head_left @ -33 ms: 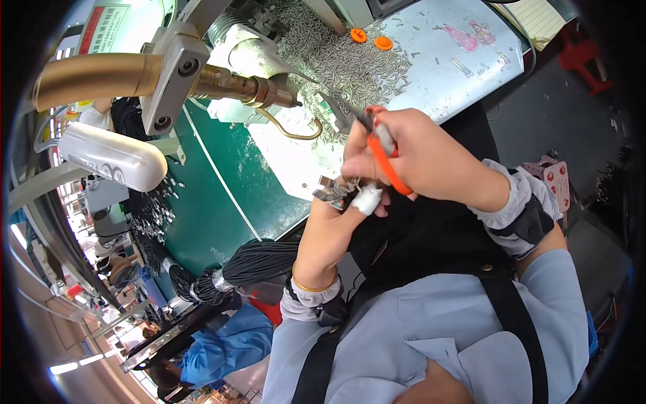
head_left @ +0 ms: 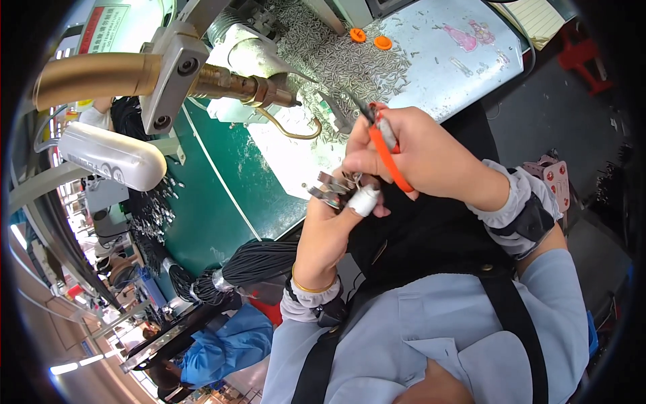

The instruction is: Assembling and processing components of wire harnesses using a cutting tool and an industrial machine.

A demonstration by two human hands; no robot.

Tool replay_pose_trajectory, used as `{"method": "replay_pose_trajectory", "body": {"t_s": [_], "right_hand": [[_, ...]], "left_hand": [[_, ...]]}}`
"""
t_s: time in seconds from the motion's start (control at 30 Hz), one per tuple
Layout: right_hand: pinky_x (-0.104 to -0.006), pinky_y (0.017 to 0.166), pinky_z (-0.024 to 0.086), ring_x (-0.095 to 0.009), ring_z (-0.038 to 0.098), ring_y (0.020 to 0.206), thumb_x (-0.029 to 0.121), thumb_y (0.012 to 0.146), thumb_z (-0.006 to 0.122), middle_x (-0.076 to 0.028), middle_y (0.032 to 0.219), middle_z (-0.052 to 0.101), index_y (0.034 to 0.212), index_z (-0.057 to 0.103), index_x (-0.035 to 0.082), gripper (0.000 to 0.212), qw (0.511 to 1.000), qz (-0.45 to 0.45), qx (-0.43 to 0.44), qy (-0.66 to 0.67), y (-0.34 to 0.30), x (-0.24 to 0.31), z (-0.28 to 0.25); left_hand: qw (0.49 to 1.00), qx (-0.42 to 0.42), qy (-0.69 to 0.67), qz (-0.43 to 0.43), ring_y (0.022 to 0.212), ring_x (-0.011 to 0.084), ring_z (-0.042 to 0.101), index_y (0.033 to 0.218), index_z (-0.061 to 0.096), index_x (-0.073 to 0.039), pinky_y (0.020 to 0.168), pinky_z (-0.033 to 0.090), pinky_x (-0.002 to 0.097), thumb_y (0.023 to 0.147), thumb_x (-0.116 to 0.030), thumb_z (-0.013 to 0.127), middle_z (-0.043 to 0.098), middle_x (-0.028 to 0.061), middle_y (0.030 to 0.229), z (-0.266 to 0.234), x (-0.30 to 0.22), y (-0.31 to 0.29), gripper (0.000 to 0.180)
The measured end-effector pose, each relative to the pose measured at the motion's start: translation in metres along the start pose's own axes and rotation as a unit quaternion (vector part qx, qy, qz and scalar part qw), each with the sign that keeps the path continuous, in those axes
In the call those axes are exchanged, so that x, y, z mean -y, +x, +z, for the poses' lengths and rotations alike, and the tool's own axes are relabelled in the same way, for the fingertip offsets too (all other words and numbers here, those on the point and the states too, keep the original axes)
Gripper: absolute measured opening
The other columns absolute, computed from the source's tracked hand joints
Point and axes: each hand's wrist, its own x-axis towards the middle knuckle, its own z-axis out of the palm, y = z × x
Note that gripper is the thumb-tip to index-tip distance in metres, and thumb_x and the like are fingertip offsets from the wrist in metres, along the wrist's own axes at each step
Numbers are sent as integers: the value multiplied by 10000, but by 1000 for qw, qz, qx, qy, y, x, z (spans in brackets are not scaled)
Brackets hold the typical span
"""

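Observation:
My right hand (head_left: 420, 151) is closed round an orange-handled hand tool (head_left: 387, 158) whose dark pointed tip leans up and to the left. Whether it is pliers or scissors I cannot tell. Just below and to the left, my left hand (head_left: 330, 225) is closed on several small shiny metal pieces (head_left: 331, 188). White tape (head_left: 364, 200) wraps one of its digits. The right fingers meet the left hand's pieces, and the exact contact is hidden behind them. Both hands are in front of the black apron (head_left: 417, 236), near the lit work surface.
A brass-coloured nozzle (head_left: 269, 97) on a clamp juts in from the left, close to my hands. Small metal pins (head_left: 350, 60) lie heaped behind them. Two orange caps (head_left: 382, 43) sit at the back. Bundled black cables (head_left: 262, 262) rest at left; a person in blue (head_left: 225, 347) is beyond.
My left hand and its metal pieces have shifted slightly to the left. The tool in my right hand has tilted a little more upright. Both grips remain closed.

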Motion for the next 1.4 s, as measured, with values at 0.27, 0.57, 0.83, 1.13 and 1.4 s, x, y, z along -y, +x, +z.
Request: {"method": "replay_pose_trajectory", "body": {"t_s": [0.27,0.57,0.83,1.13,1.4], "right_hand": [[-192,444,439,-61,574,569,82,792,593,-84,745,619,920,581,18,143,707,-469,-201,-490,-7,-29,7],[-211,558,482,-65,580,609,32,802,569,-96,862,633,960,582,-4,162,934,-318,-121,-108,-6,-57,16],[-209,576,478,-59,564,618,-2,798,565,-71,787,627,965,569,-32,170,985,-140,-81,53,-14,-44,15],[-227,587,479,-66,566,645,15,811,550,-60,757,615,926,556,-25,122,942,-249,-133,-181,-13,-48,16],[-242,529,444,-89,576,614,49,778,605,-54,660,594,809,548,-5,84,956,-247,-139,-81,-11,-50,15]], "left_hand": [[997,-23,-79,-4,621,168,528,1086,381,2,599,492,297,841,-5,455,534,120,790,2,-11,-8,256],[987,-122,42,95,559,44,421,1055,384,-22,490,294,157,754,85,524,528,51,737,3,-7,-12,349],[962,-181,150,140,621,37,465,950,511,-1,552,350,150,711,101,584,520,-8,708,12,-6,-10,270],[920,-184,254,236,676,52,520,929,546,25,579,397,154,714,102,584,569,24,777,14,3,-10,232],[954,-212,150,152,492,21,384,903,517,12,398,265,157,769,-4,598,497,6,690,12,-3,-10,157]]}}
